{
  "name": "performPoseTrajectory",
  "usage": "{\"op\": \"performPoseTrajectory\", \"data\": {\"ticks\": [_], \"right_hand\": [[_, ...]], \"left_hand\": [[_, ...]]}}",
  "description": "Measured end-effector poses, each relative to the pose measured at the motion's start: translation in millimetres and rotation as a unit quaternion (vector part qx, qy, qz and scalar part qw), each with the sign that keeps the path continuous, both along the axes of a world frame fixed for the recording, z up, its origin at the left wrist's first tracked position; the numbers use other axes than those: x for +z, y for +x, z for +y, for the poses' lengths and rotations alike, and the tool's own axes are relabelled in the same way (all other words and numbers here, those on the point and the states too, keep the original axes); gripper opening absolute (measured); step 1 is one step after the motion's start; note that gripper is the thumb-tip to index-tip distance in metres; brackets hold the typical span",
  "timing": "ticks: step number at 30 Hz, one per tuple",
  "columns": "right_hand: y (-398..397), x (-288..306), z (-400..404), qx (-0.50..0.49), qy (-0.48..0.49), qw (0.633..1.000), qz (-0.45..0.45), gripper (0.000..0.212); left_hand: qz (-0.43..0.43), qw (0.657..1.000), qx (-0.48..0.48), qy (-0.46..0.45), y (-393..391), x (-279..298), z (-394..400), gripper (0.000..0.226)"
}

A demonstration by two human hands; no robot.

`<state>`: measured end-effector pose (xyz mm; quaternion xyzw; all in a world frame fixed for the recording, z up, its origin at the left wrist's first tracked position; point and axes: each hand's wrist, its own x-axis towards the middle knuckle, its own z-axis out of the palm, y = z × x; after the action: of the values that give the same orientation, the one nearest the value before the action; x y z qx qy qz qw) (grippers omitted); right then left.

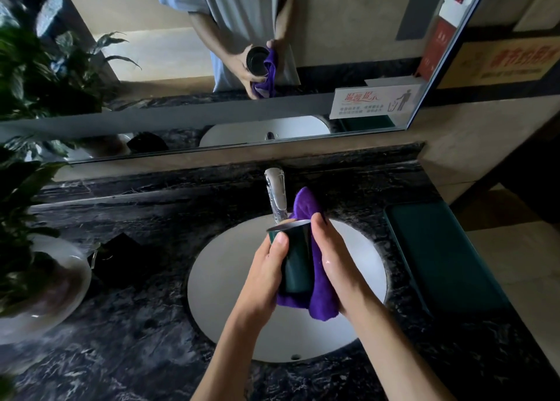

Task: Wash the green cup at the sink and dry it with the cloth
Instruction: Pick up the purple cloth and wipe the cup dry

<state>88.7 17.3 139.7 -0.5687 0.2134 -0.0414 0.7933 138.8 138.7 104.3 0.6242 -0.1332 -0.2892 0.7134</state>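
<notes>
The dark green cup (295,261) is held above the white sink basin (218,279), tilted with its mouth toward the chrome faucet (276,194). My left hand (263,274) grips the cup's left side, thumb near the rim. My right hand (336,264) holds the purple cloth (321,297) against the cup's right side and underside. One corner of the cloth sticks up behind the rim, beside the faucet. The mirror shows the cup's open mouth and the cloth wrapped beside it.
A dark marble counter (136,325) surrounds the basin. A potted plant in a white bowl (45,285) stands at the left, with a small black object (121,258) next to it. A dark green mat (439,255) lies right of the sink. A mirror (212,67) spans the back wall.
</notes>
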Motion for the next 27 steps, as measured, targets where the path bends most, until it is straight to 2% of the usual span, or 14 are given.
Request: {"op": "performPoseTrajectory", "data": {"ticks": [3,7,8,9,11,13,15,16,18,20,21,24,27], "right_hand": [[4.0,0.5,-5.7,0.03,-0.06,0.997,-0.047,0.05],[1.5,-0.2,-7.0,0.038,-0.028,0.998,-0.05,0.054],[0.4,-0.5,-6.6,0.032,0.0,0.998,-0.045,0.053],[-0.9,-0.9,-6.2,0.027,0.033,0.998,-0.04,0.053],[-4.3,0.8,-5.4,0.025,0.101,0.994,-0.027,0.051],[-9.6,2.6,-4.8,0.048,0.197,0.979,-0.011,0.059],[-15.2,4.6,-2.9,0.077,0.291,0.954,0.008,0.077],[-15.7,5.4,-2.5,0.086,0.304,0.949,0.01,0.08],[-13.5,2.0,-4.2,0.082,0.258,0.963,-0.006,0.072],[-7.0,-3.1,-8.2,0.046,0.145,0.988,-0.022,0.057],[-4.4,-5.7,-10.1,0.031,0.099,0.994,-0.03,0.052],[3.5,-7.1,-11.3,0.02,0.028,0.998,-0.049,0.053],[9.4,-3.0,-13.5,0.017,-0.063,0.997,-0.045,0.041]], "left_hand": [[-0.003,0.999,0.04,-0.006,-0.3,-5.6,2.6,0.093],[0.015,0.995,0.078,0.053,7.7,-1.7,5.6,0.12],[0.02,0.994,0.081,0.067,9.4,-2.1,5.0,0.117],[0.046,0.994,0.08,0.057,10.2,-1.4,3.5,0.102],[0.181,0.975,0.125,-0.009,13.9,-7.6,0.8,0.069],[0.269,0.949,0.163,0.004,16.7,-27.1,4.1,0.053],[0.281,0.954,0.095,0.049,8.7,-40.6,10.4,0.026],[0.285,0.954,0.065,0.069,5.0,-44.4,10.1,0.024],[0.264,0.963,0.024,0.052,1.7,-44.0,9.0,0.018],[0.191,0.981,-0.016,-0.012,0.4,-37.5,4.9,0.018],[0.187,0.981,-0.026,-0.04,0.5,-29.6,2.0,0.018],[0.183,0.979,0.039,-0.082,-1.6,-11.2,-6.6,0.021],[0.223,0.96,0.114,-0.124,3.1,2.1,-11.9,0.035]]}}
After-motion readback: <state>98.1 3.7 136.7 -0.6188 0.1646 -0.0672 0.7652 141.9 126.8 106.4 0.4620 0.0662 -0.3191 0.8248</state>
